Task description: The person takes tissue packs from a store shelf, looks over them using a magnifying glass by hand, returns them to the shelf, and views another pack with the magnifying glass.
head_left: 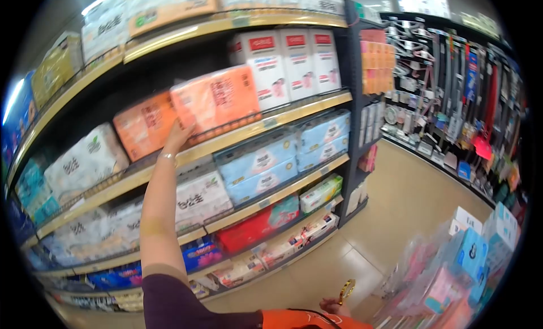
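Note:
My left arm reaches up to a middle shelf. My left hand (180, 135) is at the lower left corner of an orange pack of tissues (218, 97), fingers closed on its edge. That pack sits tilted behind the wire rail, overlapping a second orange tissue pack (144, 124) on its left. Low in the view, my right hand (334, 306) is closed on a gold ring-shaped thing (347, 291), possibly a roll of tape. Part of that hand is hidden by my orange clothing.
White boxes (297, 69) stand right of the orange packs. Blue tissue packs (260, 165) fill the shelf below. At lower right is a pile of packaged goods (469, 255) with clear plastic. Beyond the tiled floor (396, 199), a rack of belts (452, 91) lines the wall.

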Demonstrator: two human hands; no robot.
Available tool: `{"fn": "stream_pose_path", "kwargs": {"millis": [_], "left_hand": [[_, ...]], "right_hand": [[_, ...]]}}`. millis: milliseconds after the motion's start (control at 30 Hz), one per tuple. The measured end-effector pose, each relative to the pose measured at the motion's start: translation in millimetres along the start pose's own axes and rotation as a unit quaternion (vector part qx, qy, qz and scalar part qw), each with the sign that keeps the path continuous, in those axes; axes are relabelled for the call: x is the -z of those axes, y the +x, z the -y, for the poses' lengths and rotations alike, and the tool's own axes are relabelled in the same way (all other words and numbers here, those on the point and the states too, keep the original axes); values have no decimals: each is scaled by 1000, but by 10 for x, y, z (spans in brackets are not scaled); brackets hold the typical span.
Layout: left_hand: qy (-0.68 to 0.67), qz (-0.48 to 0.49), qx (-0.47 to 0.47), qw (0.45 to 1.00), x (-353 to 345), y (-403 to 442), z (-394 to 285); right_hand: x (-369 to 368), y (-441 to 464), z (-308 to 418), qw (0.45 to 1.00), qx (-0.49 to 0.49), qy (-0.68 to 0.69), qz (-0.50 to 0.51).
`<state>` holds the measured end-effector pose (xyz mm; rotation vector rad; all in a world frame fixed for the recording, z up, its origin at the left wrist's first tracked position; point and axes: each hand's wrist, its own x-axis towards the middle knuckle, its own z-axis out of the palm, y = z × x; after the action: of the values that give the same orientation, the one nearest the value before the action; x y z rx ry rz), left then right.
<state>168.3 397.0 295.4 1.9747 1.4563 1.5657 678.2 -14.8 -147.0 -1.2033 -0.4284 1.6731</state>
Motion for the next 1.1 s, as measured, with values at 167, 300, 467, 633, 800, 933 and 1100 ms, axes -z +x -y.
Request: {"fn": "stream_pose_path", "kwargs": {"millis": [167, 300, 467, 633, 800, 933, 1100], "left_hand": [[-21, 4, 50, 999, 79, -47, -310], [-43, -47, 14, 998, 148, 247, -26], [-66, -55, -21, 996, 230, 428, -62], [-111, -44, -17, 993, 269, 568, 41], [-130, -52, -17, 990, 220, 547, -30], [-148, -53, -13, 988, 196, 540, -48], [-176, -46, -29, 983, 180, 519, -64]], "right_hand": [[-255, 108, 137, 999, 17, 12, -26], [-649, 193, 327, 999, 22, -22, -14], [-810, 520, 239, 998, 34, -59, 18], [-962, 561, 179, 998, 69, -9, 12], [-1079, 564, 200, 998, 60, -9, -19], [-1129, 601, 209, 998, 59, -17, -15], [-1130, 597, 208, 999, 46, -23, -12]]}}
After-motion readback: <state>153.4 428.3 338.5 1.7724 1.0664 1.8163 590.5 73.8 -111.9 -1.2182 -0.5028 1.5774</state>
